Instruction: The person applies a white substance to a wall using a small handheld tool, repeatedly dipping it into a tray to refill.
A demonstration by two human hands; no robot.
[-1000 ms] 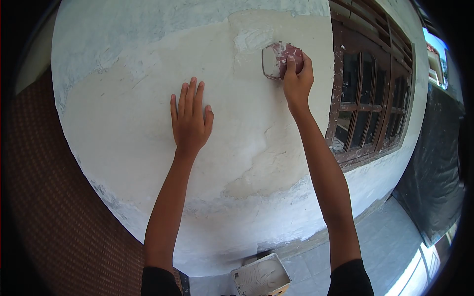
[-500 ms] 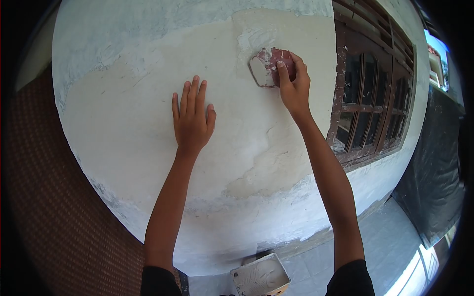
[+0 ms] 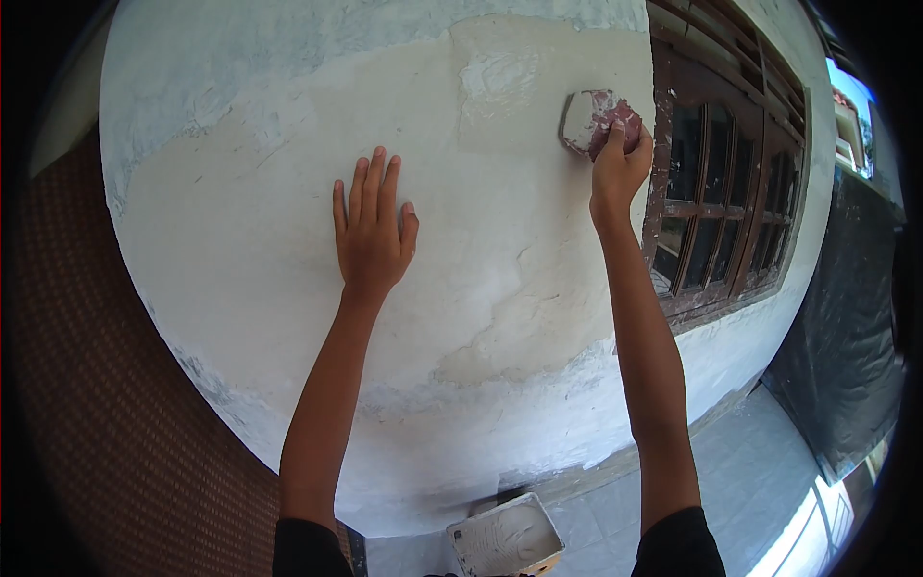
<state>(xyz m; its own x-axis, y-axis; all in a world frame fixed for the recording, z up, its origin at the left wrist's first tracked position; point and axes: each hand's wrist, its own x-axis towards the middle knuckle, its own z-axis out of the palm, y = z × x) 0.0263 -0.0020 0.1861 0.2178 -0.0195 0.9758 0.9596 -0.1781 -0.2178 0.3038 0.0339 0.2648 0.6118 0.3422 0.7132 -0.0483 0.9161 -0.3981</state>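
While the left hand (image 3: 372,245) lies flat on the big pale wall (image 3: 288,240), the right hand (image 3: 620,163) grips a red-brown scraper (image 3: 594,117). The left hand is open. Its four fingers point up, and its thumb sticks out a little toward the right hand. The right hand is closed on the right end of the scraper, with the thumb on the side we can see. Some of its fingers are hidden behind.

The scraper is high up on the wall, near the brown window (image 3: 716,163) and to the left of it. White and pale goo is smeared on the scraper, mostly on its left part. I cannot tell if its edge touches the wall. To the left of it is a rough white patch (image 3: 500,75). The wall has creamy parts, and bluish-white parts at the top and down low.

At the bottom, a tub (image 3: 488,509) with pale goo (image 3: 519,534) inside is near the foot of the wall, over the gray floor (image 3: 615,510). A brown woven sheet (image 3: 115,385) is on the far left side. A shiny black sheet (image 3: 832,308) hangs on the right. Both arms have short black sleeves (image 3: 681,546).
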